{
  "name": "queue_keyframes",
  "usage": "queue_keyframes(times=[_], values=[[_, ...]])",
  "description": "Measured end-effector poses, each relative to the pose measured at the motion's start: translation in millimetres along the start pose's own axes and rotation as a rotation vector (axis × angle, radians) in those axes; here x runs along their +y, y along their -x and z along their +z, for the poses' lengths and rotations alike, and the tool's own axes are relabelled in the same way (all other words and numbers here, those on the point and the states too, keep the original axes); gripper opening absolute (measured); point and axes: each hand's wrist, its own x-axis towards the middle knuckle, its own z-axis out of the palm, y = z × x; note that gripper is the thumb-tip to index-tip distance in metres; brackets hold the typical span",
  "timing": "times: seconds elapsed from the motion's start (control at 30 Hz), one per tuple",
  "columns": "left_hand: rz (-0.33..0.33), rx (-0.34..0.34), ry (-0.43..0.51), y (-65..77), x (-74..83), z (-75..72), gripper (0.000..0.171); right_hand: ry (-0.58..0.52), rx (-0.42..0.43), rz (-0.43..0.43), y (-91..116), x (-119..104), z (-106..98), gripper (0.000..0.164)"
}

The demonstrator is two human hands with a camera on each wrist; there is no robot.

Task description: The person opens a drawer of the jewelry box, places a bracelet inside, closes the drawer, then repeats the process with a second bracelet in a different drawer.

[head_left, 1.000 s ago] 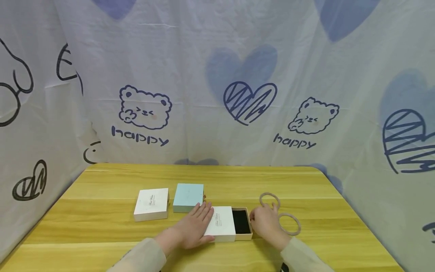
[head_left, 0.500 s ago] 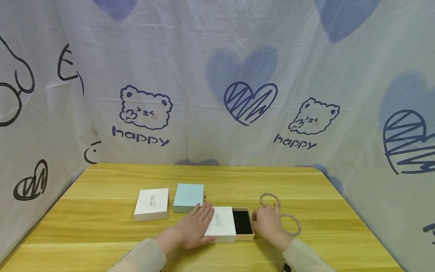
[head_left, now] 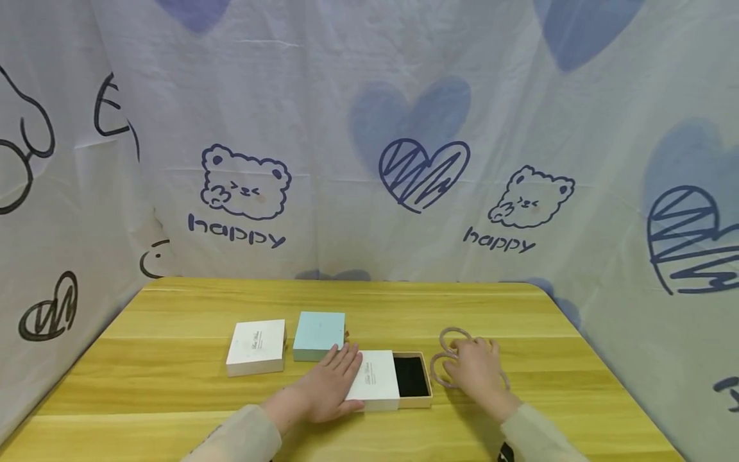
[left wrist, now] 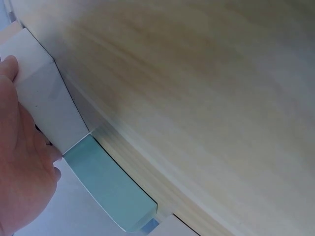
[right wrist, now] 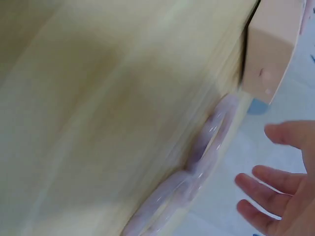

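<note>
My left hand [head_left: 323,388] rests with straight fingers on a white box [head_left: 378,378] with small print, its thumb along the near side. The box's tan drawer [head_left: 414,403], lined with a black pad [head_left: 411,377], sticks out on the right. Just right of that drawer my right hand [head_left: 478,372] hovers over pale, glossy bangles, holding nothing. Of these, a far bangle [head_left: 442,340], a left bangle [head_left: 432,373] and the edge of a right bangle [head_left: 507,381] show. The right wrist view gives spread fingers [right wrist: 266,194] beside a bangle [right wrist: 162,196], apart from it.
A light blue box [head_left: 319,333] stands behind my left fingers, close to the white box. Farther left lies a second white box [head_left: 256,346]. A printed cloth [head_left: 335,212] hangs behind and along both sides of the wooden table [head_left: 173,398].
The drawer has come slightly farther out. My right hand has left its end and moved right over the bangles, uncovering the left one. My left hand stays put.
</note>
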Motion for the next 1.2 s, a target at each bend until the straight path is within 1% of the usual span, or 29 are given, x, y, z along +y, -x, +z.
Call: queue_keyframes(times=[0.1, 0.23, 0.33, 0.53, 0.6, 0.73, 0.9, 1.0, 1.2], values=[[-0.004, -0.003, -0.001, 0.2, 0.0, 0.1, 0.079, 0.045, -0.045, 0.011, 1.6, 7.5, -2.0, 0.038], [-0.017, -0.029, 0.017, 2.0, 2.5, -7.3, 0.078, 0.065, -0.106, 0.031, 3.9, 11.7, -2.2, 0.042], [-0.021, -0.036, 0.021, 3.3, 3.8, -11.4, 0.078, 0.067, -0.138, 0.044, 4.6, 12.6, 0.4, 0.046], [-0.006, -0.028, 0.028, 3.3, 2.9, -9.5, 0.079, 0.111, -0.173, 0.042, 3.5, 13.3, 8.3, 0.059], [0.0, -0.022, 0.028, 3.0, 2.5, -8.8, 0.079, 0.128, -0.183, 0.05, 2.8, 13.7, 10.6, 0.061], [0.006, -0.002, 0.016, 2.0, 0.9, -4.7, 0.08, 0.132, -0.184, 0.055, 1.3, 13.9, 13.3, 0.06], [0.003, 0.01, -0.022, 0.1, -0.2, 1.3, 0.08, 0.087, -0.19, 0.064, 0.6, 13.0, 12.7, 0.054], [0.0, 0.009, -0.029, -0.9, -0.9, 2.9, 0.08, 0.067, -0.193, 0.068, 0.3, 12.7, 12.6, 0.052], [-0.004, 0.004, -0.032, -0.3, -0.5, 2.2, 0.08, 0.048, -0.167, 0.064, 2.1, 15.0, 14.2, 0.054]])
